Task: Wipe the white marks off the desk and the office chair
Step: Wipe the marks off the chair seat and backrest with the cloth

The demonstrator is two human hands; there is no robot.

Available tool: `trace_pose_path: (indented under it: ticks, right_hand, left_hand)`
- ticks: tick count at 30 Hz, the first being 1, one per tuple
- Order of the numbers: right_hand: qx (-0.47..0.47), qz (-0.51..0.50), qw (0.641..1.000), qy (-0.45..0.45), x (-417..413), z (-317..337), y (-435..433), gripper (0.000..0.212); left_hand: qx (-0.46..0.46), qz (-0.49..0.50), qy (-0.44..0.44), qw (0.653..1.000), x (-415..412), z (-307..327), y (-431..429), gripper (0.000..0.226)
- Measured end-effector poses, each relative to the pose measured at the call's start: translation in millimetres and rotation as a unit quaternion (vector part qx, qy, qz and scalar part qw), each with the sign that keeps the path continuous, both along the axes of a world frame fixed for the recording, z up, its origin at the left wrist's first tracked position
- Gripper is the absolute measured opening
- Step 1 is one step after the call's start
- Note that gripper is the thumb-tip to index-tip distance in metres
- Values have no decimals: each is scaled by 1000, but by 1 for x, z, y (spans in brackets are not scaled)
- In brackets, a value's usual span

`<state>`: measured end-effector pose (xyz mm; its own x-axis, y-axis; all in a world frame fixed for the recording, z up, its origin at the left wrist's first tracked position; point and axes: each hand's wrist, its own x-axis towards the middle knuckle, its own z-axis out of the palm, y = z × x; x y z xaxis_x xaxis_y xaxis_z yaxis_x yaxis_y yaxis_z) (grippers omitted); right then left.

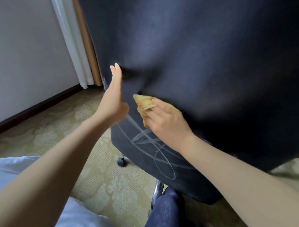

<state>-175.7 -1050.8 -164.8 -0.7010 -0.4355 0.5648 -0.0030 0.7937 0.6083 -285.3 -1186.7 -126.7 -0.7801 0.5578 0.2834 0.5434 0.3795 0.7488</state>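
A dark navy office chair fills most of the view, its backrest close in front of me. White chalk-like lines and loops cross the seat below. My right hand holds a folded yellow cloth and presses it on the fabric where backrest and seat meet. My left hand is flat with straight fingers, pushing against the left edge of the backrest and denting the fabric.
A white wall with a dark baseboard runs along the left. White and tan curtains hang behind the chair. Patterned green carpet covers the floor. A chair caster and chrome base leg show below the seat.
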Motion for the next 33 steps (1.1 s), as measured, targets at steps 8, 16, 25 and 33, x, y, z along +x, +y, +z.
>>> trace_pose_path:
  ticks: [8, 16, 25, 33]
  right_hand:
    - [168, -102, 953, -232, 99, -39, 38, 53]
    - [148, -63, 952, -262, 162, 32, 62, 62]
    - [174, -29, 981, -81, 117, 128, 47, 38]
    - [75, -39, 996, 37, 67, 89, 30, 39]
  left_hand:
    - [14, -61, -60, 996, 46, -22, 9, 106]
    - [54, -86, -101, 990, 89, -24, 23, 110]
    - [38, -90, -88, 991, 84, -29, 14, 106]
    - [35, -102, -82, 991, 76, -38, 16, 104]
